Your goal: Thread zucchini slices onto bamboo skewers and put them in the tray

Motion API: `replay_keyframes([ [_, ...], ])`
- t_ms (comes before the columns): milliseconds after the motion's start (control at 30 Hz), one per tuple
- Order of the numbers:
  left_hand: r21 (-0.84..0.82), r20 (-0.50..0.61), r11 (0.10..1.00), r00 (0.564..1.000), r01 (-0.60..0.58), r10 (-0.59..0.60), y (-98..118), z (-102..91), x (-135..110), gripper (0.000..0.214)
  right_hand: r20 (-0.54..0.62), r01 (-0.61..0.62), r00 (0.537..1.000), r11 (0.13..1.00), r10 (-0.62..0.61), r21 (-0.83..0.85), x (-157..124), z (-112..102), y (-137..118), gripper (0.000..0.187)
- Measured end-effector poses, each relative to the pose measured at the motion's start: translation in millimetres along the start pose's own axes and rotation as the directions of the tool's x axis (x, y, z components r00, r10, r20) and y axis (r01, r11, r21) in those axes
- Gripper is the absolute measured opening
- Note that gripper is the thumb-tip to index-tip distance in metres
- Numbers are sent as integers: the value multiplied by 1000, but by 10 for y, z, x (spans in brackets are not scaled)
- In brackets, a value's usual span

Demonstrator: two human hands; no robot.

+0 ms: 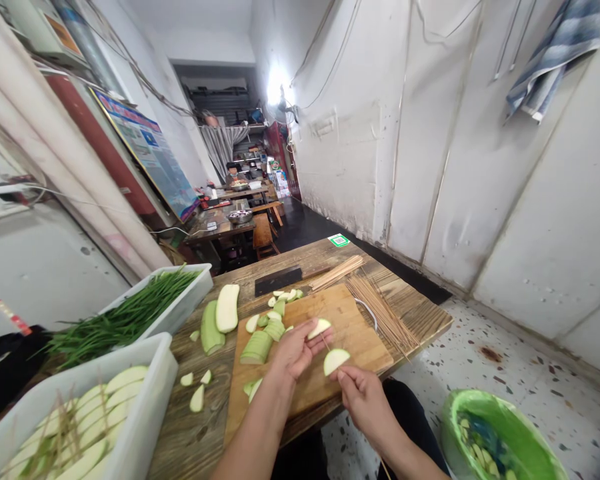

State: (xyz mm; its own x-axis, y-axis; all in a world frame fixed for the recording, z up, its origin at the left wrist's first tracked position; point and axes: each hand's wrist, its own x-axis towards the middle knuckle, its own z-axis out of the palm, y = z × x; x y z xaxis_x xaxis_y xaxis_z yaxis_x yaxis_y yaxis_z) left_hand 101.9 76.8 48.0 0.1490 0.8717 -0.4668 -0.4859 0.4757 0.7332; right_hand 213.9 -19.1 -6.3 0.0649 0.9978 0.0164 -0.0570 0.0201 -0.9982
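Note:
My left hand (300, 347) is closed around a half-round zucchini slice (320, 328), held above the wooden cutting board (310, 388). My right hand (364, 395) pinches a thin bamboo skewer (386, 469) whose lower end shows below the wrist. A second half-round zucchini slice (336, 362) sits by the right fingertips, apparently on the skewer, and the thin tip points towards the left hand. The fingers partly hide the stick. Cut zucchini slices (257, 348) lie on the board left of my hands. Two larger zucchini pieces (227, 308) rest beside it.
Loose skewers (383, 310) lie right of the board, and a dark cleaver blade (279, 281) behind it. At left stand a tub of skewered slices (155, 393) and a tub of green chives (150, 300). A green-lined bin (453, 427) stands at lower right. One person (234, 175) sits far back.

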Motion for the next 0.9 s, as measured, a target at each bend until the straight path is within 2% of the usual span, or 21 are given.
replay_keyframes([
  [200,-11,31,1000,999,-20,21,-24,-2,4,6,-12,-6,1000,1000,6,9,10,17,45,29],
  [533,-15,44,1000,999,15,-14,-239,-5,29,4,-26,-10,1000,1000,10,28,124,13,11,28],
  [733,49,67,998,997,32,-36,-319,36,5,7,-13,2,1000,999,-2,42,183,13,45,27],
  [833,123,115,990,992,-69,54,-259,-44,-10,21,12,-1,1000,998,0,58,219,-27,84,28],
  [900,293,50,921,966,-257,253,-146,-183,-5,31,12,-9,1000,997,8,75,233,-73,118,31],
])
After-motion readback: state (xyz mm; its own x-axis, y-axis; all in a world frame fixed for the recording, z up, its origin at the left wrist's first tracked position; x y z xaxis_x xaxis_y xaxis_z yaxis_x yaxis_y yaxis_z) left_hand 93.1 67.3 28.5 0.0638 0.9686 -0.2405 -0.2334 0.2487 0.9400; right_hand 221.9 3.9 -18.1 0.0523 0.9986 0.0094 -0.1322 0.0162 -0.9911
